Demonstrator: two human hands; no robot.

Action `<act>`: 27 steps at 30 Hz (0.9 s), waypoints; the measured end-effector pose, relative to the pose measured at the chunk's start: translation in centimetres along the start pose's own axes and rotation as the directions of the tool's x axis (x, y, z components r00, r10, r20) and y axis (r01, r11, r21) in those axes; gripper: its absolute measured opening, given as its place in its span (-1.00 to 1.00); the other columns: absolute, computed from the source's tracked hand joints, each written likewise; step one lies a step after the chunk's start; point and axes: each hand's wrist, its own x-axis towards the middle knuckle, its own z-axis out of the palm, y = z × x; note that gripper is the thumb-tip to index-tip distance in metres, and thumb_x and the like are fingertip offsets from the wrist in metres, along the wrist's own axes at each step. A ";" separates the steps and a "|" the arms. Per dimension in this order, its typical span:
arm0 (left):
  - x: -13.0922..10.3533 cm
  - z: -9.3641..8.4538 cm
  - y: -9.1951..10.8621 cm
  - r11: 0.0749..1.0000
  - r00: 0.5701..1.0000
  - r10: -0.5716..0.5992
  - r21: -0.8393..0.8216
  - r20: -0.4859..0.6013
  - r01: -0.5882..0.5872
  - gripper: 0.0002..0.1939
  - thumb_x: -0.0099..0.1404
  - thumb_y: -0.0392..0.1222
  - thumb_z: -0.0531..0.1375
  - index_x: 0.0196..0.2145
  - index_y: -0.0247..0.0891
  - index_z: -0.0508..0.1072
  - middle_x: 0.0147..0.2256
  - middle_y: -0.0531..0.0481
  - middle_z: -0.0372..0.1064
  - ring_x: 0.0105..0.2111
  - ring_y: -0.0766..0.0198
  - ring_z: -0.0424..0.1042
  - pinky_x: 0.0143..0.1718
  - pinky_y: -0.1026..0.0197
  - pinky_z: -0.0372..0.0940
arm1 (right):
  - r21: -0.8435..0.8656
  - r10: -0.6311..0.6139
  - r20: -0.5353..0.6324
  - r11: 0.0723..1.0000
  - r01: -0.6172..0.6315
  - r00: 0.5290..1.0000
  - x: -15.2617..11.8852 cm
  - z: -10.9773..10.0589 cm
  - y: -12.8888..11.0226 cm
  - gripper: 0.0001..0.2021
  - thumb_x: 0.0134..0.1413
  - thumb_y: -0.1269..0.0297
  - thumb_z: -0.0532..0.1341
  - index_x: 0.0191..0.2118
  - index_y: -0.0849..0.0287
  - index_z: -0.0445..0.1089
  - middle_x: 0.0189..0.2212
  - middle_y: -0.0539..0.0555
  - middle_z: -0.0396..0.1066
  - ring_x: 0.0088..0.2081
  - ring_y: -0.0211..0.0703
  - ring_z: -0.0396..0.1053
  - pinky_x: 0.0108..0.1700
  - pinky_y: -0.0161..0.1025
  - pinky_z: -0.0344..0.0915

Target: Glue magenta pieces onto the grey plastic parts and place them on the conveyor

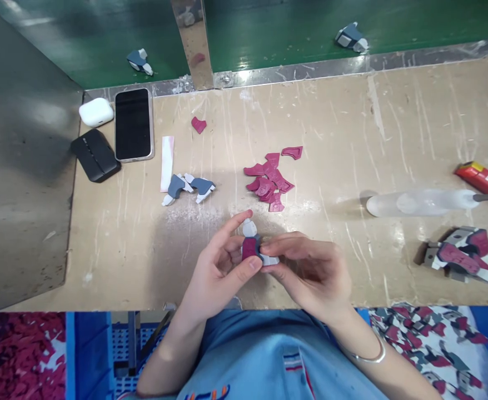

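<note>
Between my hands, above the front part of the table, is a small plastic toy part (250,248) in maroon, dark blue and white. My left hand (223,261) grips it from the left, thumb on the maroon face and index finger stretched up beside its white end. From the right, my right hand (306,266) pinches the white lower tip between thumb and fingers. A loose pile of maroon plastic pieces (264,183) lies just beyond my hands. To the left of that pile rest two blue-and-white parts (202,187) beside a white paper strip (167,164).
A phone (133,125), a white case (96,112) and a black box (96,155) sit at back left. On the right are a translucent bottle (423,203), a red lighter-like item (483,179) and assembled parts (463,253). Bins of maroon pieces (27,350) and mixed parts (431,344) stand below.
</note>
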 end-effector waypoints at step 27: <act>-0.2 0.9 0.2 0.908 0.912 0.366 0.288 -0.186 -0.305 -0.92 0.36 -0.20 0.43 -0.18 -0.18 0.73 -0.22 -0.05 0.72 -0.21 0.16 0.69 -0.09 0.22 0.57 | -0.082 0.154 -0.038 0.984 -0.157 0.987 0.6 0.5 -1.3 -0.76 0.26 0.46 0.42 -0.05 -0.03 0.67 -0.20 0.05 0.72 -0.20 -0.10 0.68 -0.15 -0.23 0.68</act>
